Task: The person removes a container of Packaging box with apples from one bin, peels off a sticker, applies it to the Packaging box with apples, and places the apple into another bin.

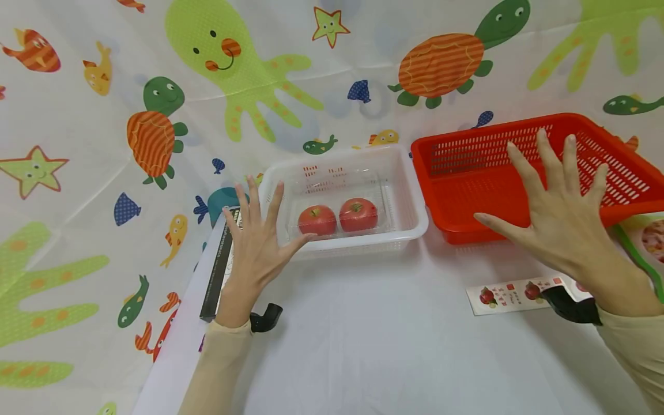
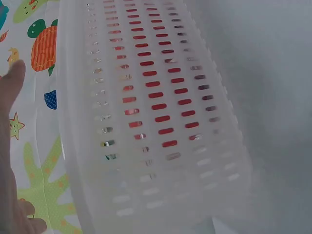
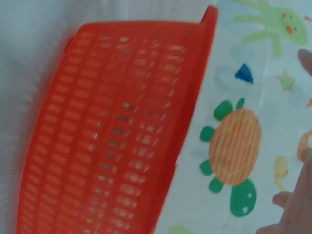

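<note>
Inspecting the two hands first, I record both as spread and holding nothing. My left hand (image 1: 254, 242) has its fingers fanned out and thumb extended; my right hand (image 1: 565, 225) is likewise splayed, and no grip on anything shows.

White plastic basket (image 1: 358, 239): lies ahead on the surface (image 1: 363, 323), just beyond and to the right of my left hand, whose thumb overlaps its near rim in the head view. The left wrist view shows them apart. I judge it light and slightly flexible, its walls slotted; the rolled rim at both short ends should give the surest hold.

Contents: a left apple (image 1: 317, 221) and a right apple (image 1: 358, 214), both red, seemingly within a clear plastic container (image 1: 381, 202). I rate the apples firm, smooth and liable to bruise, the container thin and easily creased. Whether it is lidded I cannot tell.

Red plastic basket (image 1: 459, 233): stands beside the white one, behind my right hand in the head view. It looks stiffer, light, and best taken by its rim.
</note>
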Demonstrator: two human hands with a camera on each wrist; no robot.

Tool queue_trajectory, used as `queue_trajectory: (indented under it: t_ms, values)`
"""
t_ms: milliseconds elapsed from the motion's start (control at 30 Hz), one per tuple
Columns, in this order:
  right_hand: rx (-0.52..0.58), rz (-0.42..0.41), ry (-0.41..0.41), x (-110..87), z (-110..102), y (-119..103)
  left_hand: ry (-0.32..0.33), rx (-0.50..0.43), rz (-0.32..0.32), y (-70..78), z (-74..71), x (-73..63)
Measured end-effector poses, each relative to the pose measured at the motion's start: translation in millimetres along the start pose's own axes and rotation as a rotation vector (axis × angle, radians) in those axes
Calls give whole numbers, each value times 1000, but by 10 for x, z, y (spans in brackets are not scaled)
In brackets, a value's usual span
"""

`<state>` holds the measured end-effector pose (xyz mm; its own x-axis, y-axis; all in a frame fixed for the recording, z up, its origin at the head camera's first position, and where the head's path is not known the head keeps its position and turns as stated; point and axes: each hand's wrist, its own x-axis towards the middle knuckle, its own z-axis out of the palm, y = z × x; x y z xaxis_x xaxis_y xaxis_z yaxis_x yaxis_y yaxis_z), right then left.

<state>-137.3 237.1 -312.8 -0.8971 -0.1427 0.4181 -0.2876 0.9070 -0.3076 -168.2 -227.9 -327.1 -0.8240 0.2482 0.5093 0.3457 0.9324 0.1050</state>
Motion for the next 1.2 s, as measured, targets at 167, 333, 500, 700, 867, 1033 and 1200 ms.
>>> queue_trajectory:
  t_ms: [167, 333, 500, 700, 867, 1033, 1200]
  values:
    - [42, -65, -6, 45, -15, -109, 9, -143, -11, -110, -10, -77]
    - [144, -166, -20, 146, -46, -318, 50, -261, -119, -243, 4, -191]
    - [208, -255, -48, 275, -47, -586, 38, -381, -242, -341, 35, -289]
    - [197, -335, -94, 528, -44, -871, -66, -547, -398, -400, 82, -324]
    - [283, -291, -211, 744, -79, -1037, -146, -684, -448, -435, 120, -327]
    - [427, -246, -328, 1018, -94, -1155, -210, -813, -478, -448, 130, -337]
    - [592, -161, -465, 1324, 12, -1194, -239, -861, -500, -456, 117, -339]
